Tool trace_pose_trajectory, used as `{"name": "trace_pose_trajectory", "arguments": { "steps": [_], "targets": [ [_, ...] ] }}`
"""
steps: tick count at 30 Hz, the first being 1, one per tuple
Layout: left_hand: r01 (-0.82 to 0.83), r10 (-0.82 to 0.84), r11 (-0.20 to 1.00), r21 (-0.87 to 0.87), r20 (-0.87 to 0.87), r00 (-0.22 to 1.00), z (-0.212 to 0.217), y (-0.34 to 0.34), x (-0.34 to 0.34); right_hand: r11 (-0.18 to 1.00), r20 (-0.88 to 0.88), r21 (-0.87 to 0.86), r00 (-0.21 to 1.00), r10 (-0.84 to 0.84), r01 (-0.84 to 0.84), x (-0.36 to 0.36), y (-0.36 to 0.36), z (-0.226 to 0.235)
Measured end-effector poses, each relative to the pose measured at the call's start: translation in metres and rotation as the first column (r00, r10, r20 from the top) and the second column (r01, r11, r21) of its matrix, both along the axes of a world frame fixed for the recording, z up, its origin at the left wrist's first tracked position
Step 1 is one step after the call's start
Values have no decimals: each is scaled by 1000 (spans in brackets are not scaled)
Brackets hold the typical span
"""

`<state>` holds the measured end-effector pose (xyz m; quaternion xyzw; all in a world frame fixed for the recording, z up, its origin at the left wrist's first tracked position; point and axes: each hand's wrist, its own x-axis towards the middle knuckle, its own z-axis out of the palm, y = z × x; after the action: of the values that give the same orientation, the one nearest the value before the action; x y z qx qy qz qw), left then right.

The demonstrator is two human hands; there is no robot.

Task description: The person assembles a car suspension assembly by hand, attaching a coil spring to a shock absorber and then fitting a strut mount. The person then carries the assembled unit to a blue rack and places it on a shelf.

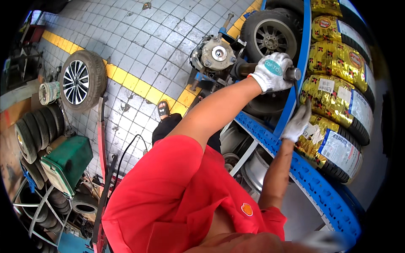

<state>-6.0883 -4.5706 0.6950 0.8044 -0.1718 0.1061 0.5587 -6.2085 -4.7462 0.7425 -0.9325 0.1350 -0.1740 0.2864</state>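
My left hand, in a white knit glove with a teal print, is closed around a thick dark shaft. Beyond the fist the shaft ends in a rounded metal head. From that head a thin dark bar drops toward my right hand, which is gloved and slightly blurred. Its fingers curl at the bar's lower end; the palm side is hidden. At the shaft's far end sits a greasy wheel hub assembly with a round centre bore and studs.
A blue metal rack runs along the right, with gold-wrapped tyres stacked beyond it. One mounted wheel leans behind the hub; another wheel stands left. A green bin, used tyres and a red post occupy the left side.
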Motion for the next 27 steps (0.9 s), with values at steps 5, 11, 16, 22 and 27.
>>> {"name": "trace_pose_trajectory", "arguments": {
  "steps": [5, 11, 16, 22, 27],
  "targets": [
    [26, -25, 1000, 5, -66, 997, 3, -3, -6, 973, 28, -95, 977, 213, -210, -60, 96, -9],
    [61, -58, 998, 25, -101, 993, -2, 12, -8, 743, -225, -343, 818, 528, -574, -52, 128, 23],
    [66, -65, 998, 15, -79, 995, -9, 12, -7, 225, -577, -568, 578, 576, -791, -8, 92, 56],
    [3, -3, 999, -33, -6, 1000, -17, -8, -10, -272, -803, -446, 248, 541, -853, 40, 106, 79],
    [-239, 276, 944, -227, 152, 949, -62, -46, 22, -31, -600, -524, 343, 723, -851, 124, 185, 56]
  ]
}}
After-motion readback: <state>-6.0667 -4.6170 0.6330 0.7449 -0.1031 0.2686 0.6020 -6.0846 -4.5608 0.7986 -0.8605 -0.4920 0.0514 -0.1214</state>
